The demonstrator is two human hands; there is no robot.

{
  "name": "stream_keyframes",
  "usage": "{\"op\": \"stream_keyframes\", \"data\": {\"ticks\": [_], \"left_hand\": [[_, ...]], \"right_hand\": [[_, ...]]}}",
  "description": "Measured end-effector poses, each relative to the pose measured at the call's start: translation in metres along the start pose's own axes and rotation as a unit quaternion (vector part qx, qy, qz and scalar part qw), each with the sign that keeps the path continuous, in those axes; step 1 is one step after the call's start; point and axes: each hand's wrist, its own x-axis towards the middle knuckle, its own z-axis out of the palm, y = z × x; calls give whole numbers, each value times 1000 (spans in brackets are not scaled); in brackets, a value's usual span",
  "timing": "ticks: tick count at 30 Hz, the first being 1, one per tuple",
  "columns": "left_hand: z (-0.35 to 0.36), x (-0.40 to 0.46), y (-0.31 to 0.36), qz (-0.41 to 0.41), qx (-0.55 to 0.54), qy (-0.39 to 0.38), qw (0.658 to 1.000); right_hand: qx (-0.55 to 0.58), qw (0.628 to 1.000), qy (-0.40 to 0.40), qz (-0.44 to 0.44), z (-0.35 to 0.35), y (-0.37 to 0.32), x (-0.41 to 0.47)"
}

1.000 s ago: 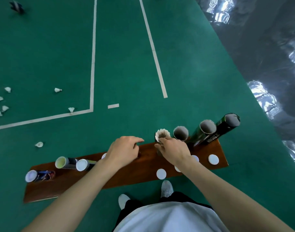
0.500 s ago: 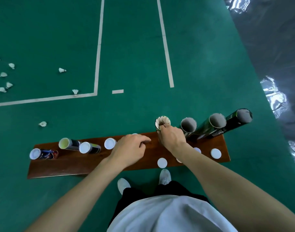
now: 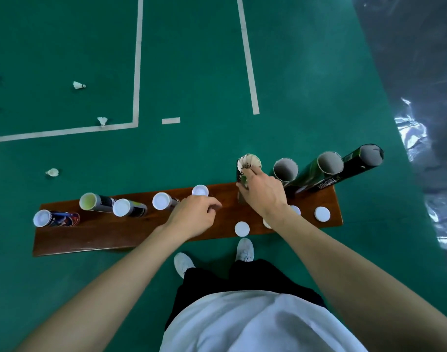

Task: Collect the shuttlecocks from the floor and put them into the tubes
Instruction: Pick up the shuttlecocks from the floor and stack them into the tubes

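Head view: a brown wooden board (image 3: 95, 237) lies across the middle of the frame on the green court floor (image 3: 192, 59). The right hand (image 3: 264, 194) reaches to a dark tube (image 3: 240, 189) standing upright at the board's upper edge, centre right; its fingers (image 3: 250, 174) curl against the tube's top, touching the white shuttlecock feathers (image 3: 249, 161) that fill the mouth. The left hand (image 3: 192, 219) hangs over the board just left of that tube, fingers loosely curled; I cannot tell whether it holds anything.

To the right of the held tube stand three open tubes (image 3: 330, 163), leaning toward the upper right of the frame. At left on the board stand four more tubes (image 3: 56, 219); three carry white caps, one shows a pale yellowish top. Loose white caps (image 3: 242, 228) lie on the board near the right wrist.

Loose shuttlecocks (image 3: 78, 85) lie on the floor in the upper left of the frame, well apart from both hands; one (image 3: 52, 172) lies just above the board's left end. White shoes (image 3: 245, 250) show below the board.
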Motion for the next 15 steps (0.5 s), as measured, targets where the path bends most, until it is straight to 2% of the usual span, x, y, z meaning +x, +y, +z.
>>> {"op": "stream_keyframes", "data": {"ticks": [9,15], "left_hand": [[111,53,-29,-2,2,-155,988],[177,90,-35,41,30,-168,984]], "right_hand": [[42,998,54,-11,5,4,4],[72,992,101,7,9,-1,1]]}}
